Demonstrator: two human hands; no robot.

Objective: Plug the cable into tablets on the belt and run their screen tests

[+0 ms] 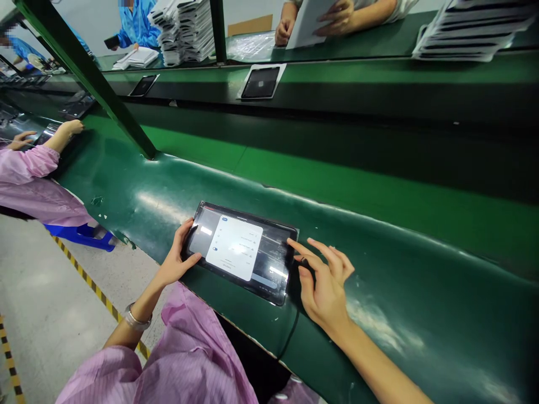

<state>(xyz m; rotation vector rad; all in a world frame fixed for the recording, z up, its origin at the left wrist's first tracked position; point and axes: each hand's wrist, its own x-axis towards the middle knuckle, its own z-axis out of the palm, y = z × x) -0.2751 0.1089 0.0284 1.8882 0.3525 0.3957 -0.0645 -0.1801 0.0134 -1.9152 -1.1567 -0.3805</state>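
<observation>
A tablet (269, 247) lies on the green bench, slightly angled, with its screen lit and a white settings-like panel (234, 247) showing. My left hand (179, 258) grips its left end, thumb on the front edge and fingers around the far corner. At the right end, my right hand (324, 280) hovers with fingers apart, the index fingertip at the tablet's upper right edge; whether it touches is unclear. A dark ring is on one finger. From near the tablet's lower right, a thin dark cable (291, 332) runs to the bench's front edge.
Beyond the bench edge (311, 199) runs a green conveyor belt (202, 137). Further tablets (261, 83) lie on the far ledge. A slanted green post (105, 106) rises at left. A co-worker's pink sleeve (27, 163) is nearby. Stacked white sleeves (471, 31) stand opposite.
</observation>
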